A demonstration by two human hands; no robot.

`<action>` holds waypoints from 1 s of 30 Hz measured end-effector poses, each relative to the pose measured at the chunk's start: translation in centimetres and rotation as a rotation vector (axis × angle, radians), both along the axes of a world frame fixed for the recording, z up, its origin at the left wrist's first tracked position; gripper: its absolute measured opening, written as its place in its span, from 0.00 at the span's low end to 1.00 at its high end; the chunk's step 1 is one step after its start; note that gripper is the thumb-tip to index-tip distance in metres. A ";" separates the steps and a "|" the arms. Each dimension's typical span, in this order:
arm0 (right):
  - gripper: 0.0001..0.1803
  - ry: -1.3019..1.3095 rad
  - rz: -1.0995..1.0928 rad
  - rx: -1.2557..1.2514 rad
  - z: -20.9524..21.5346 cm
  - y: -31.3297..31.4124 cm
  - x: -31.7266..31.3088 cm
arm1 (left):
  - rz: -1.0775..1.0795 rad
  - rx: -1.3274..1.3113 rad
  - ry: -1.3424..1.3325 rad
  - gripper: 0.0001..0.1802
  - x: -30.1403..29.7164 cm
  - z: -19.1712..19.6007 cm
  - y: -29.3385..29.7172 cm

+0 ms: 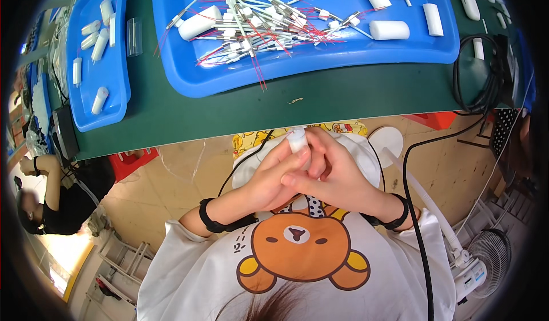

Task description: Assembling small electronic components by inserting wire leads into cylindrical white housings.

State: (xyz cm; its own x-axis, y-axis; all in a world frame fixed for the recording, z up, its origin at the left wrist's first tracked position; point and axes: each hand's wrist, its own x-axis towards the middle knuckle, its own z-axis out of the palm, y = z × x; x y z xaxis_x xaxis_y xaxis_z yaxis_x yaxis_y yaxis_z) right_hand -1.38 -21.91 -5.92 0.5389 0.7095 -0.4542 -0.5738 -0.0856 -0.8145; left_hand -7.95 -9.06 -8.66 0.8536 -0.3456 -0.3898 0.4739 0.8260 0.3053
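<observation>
Both my hands meet in my lap, just below the green table's edge (229,121). My left hand (269,178) and my right hand (329,169) together grip a small white tube (297,141), whose upper end sticks out above my fingers. The lower part of the tube is hidden inside my hands. A black band sits on each wrist. On the table ahead, a large blue tray (320,64) holds a pile of thin white and red wires (257,24) and several white tubes (389,29).
A second blue tray (94,101) with several white tubes lies at the left. Black cables (480,86) coil at the table's right end. A small white fan (486,258) stands on the floor at right. Another person (51,201) sits at left.
</observation>
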 end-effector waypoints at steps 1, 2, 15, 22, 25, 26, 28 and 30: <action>0.32 0.027 -0.012 -0.001 -0.3 0.1 -0.3 | -0.007 -0.022 -0.024 0.11 -0.3 -0.5 0.1; 0.32 0.054 -0.025 -0.002 -0.5 0.2 -0.5 | -0.013 -0.045 -0.049 0.11 -0.3 -0.8 0.2; 0.19 -0.131 -0.034 -0.141 -1.3 1.0 1.4 | 0.182 0.113 -0.023 0.10 0.8 0.0 -1.7; 0.22 -0.065 0.003 -0.184 -1.2 1.3 1.2 | 0.096 0.080 0.106 0.14 1.0 -0.3 -1.0; 0.24 -0.123 0.007 -0.189 -0.7 1.4 1.0 | 0.069 0.031 0.052 0.11 0.8 -0.4 -0.2; 0.25 -0.154 -0.005 -0.167 -0.5 1.4 0.9 | 0.067 -0.014 0.010 0.09 0.6 -0.7 -0.1; 0.26 -0.191 -0.088 -0.150 0.1 1.6 0.3 | 0.102 -0.063 -0.039 0.09 0.3 -0.8 -0.3; 0.27 -0.170 -0.153 -0.118 0.3 1.8 -0.3 | 0.122 -0.071 -0.035 0.09 0.3 -0.8 -0.4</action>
